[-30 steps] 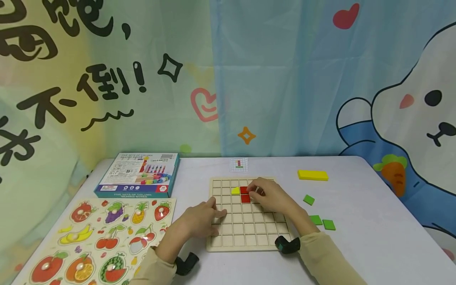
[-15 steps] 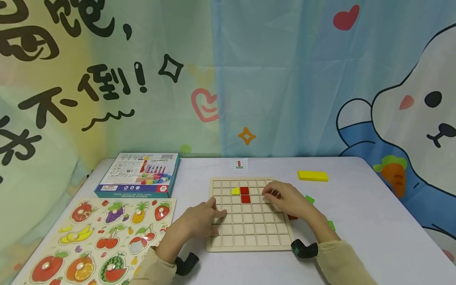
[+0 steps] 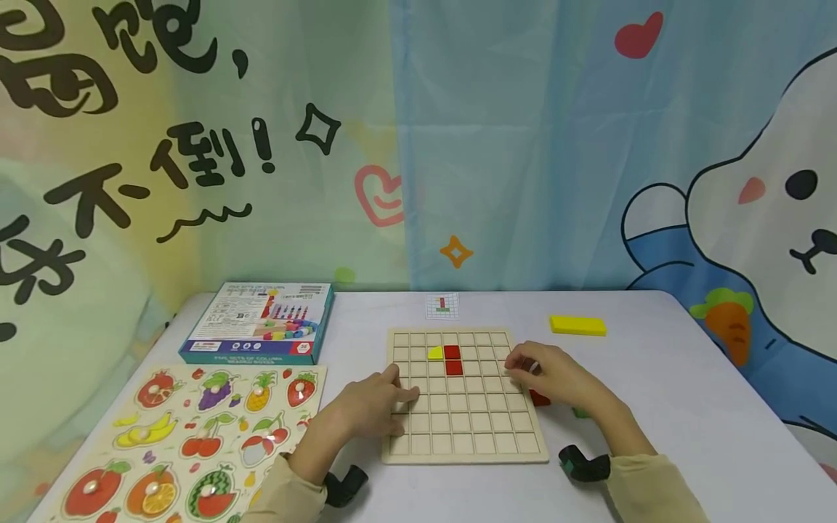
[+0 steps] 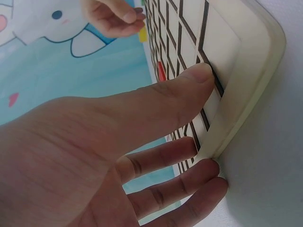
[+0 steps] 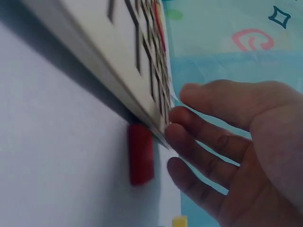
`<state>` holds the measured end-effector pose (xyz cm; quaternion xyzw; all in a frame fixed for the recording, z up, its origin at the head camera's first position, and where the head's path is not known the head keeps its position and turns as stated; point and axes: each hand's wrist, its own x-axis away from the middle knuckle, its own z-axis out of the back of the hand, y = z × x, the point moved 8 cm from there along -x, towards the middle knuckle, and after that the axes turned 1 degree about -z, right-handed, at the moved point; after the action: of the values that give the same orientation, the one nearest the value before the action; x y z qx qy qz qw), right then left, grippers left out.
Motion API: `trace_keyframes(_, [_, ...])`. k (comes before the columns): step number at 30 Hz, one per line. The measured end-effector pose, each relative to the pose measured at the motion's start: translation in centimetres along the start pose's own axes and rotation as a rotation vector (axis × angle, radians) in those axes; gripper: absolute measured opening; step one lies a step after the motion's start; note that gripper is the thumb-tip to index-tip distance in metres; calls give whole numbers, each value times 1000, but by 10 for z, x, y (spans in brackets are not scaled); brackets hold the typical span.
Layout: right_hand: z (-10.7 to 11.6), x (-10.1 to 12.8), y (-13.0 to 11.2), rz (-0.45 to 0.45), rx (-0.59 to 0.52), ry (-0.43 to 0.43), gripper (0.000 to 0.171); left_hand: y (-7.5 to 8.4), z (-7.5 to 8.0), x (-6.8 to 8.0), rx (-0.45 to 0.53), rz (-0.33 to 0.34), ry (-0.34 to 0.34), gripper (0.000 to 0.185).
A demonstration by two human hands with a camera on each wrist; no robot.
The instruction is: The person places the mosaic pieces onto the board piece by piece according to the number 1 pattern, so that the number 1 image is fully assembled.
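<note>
A wooden grid board (image 3: 466, 428) lies on the white table. A yellow piece (image 3: 434, 353) and two red tiles (image 3: 453, 359) sit in its upper cells. My left hand (image 3: 402, 385) rests flat on the board's left edge, thumb on the grid and fingers along the rim (image 4: 246, 71). My right hand (image 3: 516, 365) hovers at the board's right edge with loosely curled fingers (image 5: 189, 142) and nothing visible in them. Beside the board (image 5: 94, 38), under that hand, a loose red tile (image 5: 141, 158) lies on the table (image 3: 540, 398).
A yellow block (image 3: 578, 325) lies at the back right, and a small pattern card (image 3: 442, 306) sits behind the board. A green tile (image 3: 580, 412) peeks out by my right wrist. A blue box (image 3: 258, 323) and a fruit puzzle (image 3: 196, 443) fill the left side.
My right hand has drawn back from the red tiles on the grid to the board's right edge. The left hand has stayed put.
</note>
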<state>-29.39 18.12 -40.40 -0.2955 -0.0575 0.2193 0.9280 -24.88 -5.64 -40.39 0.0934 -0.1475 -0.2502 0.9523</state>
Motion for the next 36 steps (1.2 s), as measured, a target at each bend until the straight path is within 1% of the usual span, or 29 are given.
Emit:
trace_keyframes(3, [4,4,2,7,9,-23,9,0,-1,-1,-1,6,-8,58])
trace_keyframes(10, [14,16,9,-10,33,-58,7,0,0,-3,-11,4,-9,58])
trace_keyframes(16, [12,23,14,-32,4,-171,21,-1,1,-2,-18,3,-7,58])
trace_keyframes(20, [8,26,16,-48,-12,-214,27,-1,1,-2,-22,-2,-4,58])
trace_keyframes(25, [5,27,17,-57,-8,-218,27,-1,0,-2,-16,-4,-7,58])
trace_keyframes(32, [4,27,16,-56,11,-197,26,0,0,-1,-13,-7,-1,58])
trace_keyframes(36, [5,27,18,-57,41,-180,23,0,1,0,-8,-9,1,58])
